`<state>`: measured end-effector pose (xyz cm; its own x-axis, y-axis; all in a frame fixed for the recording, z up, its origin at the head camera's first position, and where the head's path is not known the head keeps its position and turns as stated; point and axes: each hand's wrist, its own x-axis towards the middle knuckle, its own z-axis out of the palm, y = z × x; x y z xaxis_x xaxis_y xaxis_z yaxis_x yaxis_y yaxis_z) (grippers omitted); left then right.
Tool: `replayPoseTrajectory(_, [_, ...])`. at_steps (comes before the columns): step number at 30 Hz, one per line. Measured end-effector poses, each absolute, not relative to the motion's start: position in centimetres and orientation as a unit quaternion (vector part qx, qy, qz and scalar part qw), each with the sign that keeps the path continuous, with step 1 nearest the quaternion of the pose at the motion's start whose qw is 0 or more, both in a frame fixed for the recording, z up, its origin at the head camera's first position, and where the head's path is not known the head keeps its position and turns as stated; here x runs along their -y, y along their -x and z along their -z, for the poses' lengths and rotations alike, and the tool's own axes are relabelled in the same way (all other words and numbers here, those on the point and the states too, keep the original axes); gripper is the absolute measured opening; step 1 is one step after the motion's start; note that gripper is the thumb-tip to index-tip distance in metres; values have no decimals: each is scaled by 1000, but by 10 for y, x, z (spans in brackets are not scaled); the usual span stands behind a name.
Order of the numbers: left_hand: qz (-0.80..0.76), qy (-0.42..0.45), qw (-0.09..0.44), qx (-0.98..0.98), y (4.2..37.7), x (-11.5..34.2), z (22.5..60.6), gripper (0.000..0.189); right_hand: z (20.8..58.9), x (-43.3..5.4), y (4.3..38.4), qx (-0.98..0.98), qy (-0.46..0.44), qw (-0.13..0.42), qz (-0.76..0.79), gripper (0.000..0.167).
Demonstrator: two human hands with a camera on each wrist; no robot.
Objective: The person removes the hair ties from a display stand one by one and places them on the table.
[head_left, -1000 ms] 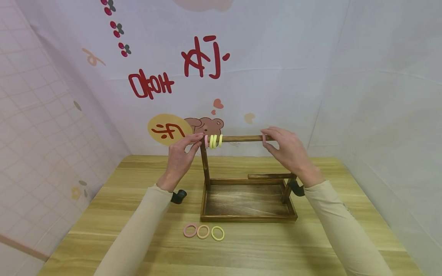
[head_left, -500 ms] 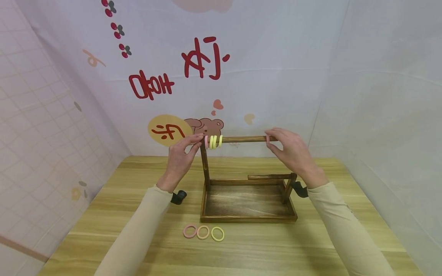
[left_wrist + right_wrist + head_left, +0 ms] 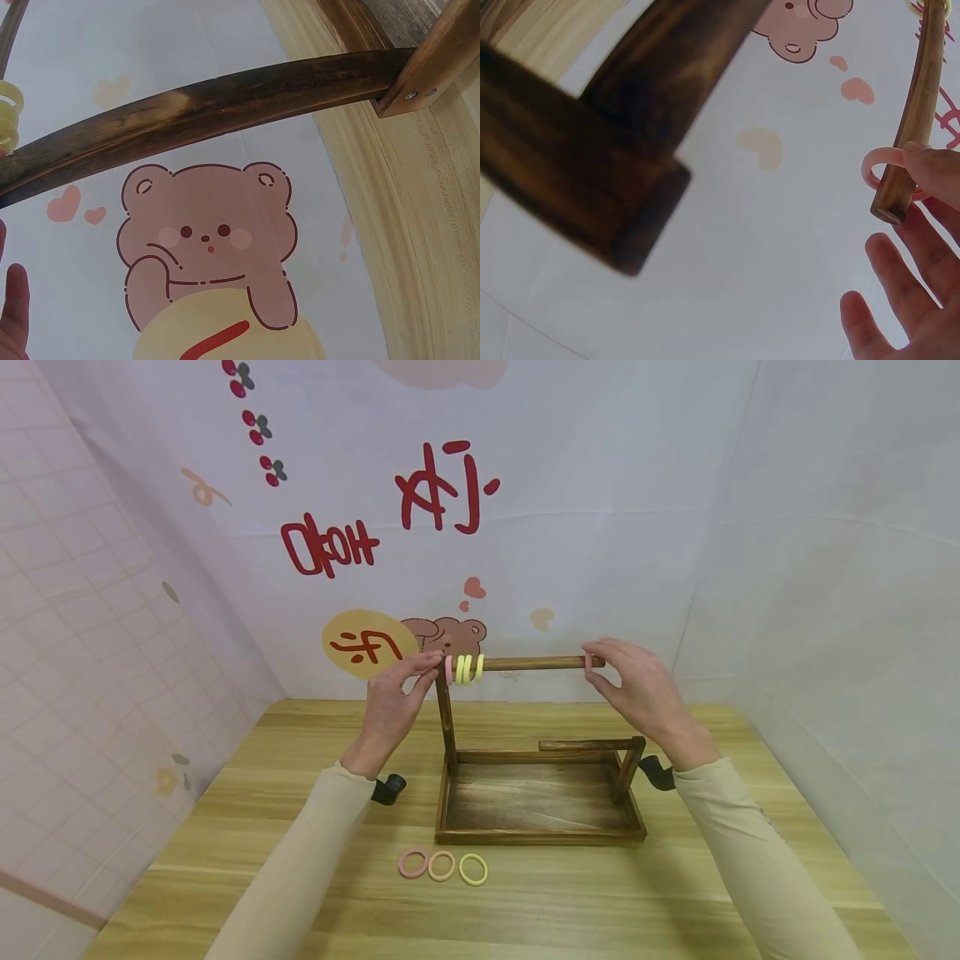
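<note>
In the head view, my right hand [image 3: 637, 689] pinches a pink ring [image 3: 588, 663] between thumb and fingers. That ring encircles the upper wooden rod [image 3: 532, 663] close to its free right end; in the right wrist view, the rod's tip [image 3: 889, 214] sticks out past the pink ring [image 3: 883, 155]. My left hand [image 3: 390, 697] pinches the stand where the rod meets the upright post [image 3: 445, 718]. Just right of those fingers, another pink ring [image 3: 448, 669] and several yellow rings [image 3: 467, 669] hang on the rod.
The stand has a shallow wooden tray base [image 3: 540, 837] and a lower, shorter rod [image 3: 585, 745] at its right. In front lie a pink ring [image 3: 413, 863], an orange ring [image 3: 442, 866] and a yellow ring [image 3: 473, 869] on the table [image 3: 562, 910]. A printed cloth hangs behind.
My right hand has slid the pink ring rightward along the upper rod to near its free end, and the rod's tip now shows. The left hand stays in place.
</note>
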<state>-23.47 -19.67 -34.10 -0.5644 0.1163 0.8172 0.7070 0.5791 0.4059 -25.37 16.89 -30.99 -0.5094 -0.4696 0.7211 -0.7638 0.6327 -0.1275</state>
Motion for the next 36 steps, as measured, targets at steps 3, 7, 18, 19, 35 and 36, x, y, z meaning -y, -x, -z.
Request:
replayPoseTrajectory(3, [379, 258, 390, 799, 235, 197, 341, 23, 310, -171, 253, 842, -364, 332, -220, 35])
replayPoseTrajectory(7, [380, 258, 390, 798, 235, 197, 341, 23, 311, -173, 253, 842, -362, 335, -218, 36])
replayPoseTrajectory(18, [377, 259, 395, 797, 235, 197, 342, 24, 311, -181, 252, 846, -346, 341, -220, 41])
replayPoseTrajectory(19, [376, 260, 395, 796, 235, 197, 341, 24, 311, -183, 252, 848, -343, 340, -219, 41])
replayPoseTrajectory(35, [381, 255, 394, 797, 236, 197, 342, 24, 303, -197, 232, 835, -327, 373, -237, 45])
replayPoseTrajectory(36, [381, 253, 392, 798, 236, 197, 341, 24, 303, -197, 229, 833, -328, 376, -239, 45])
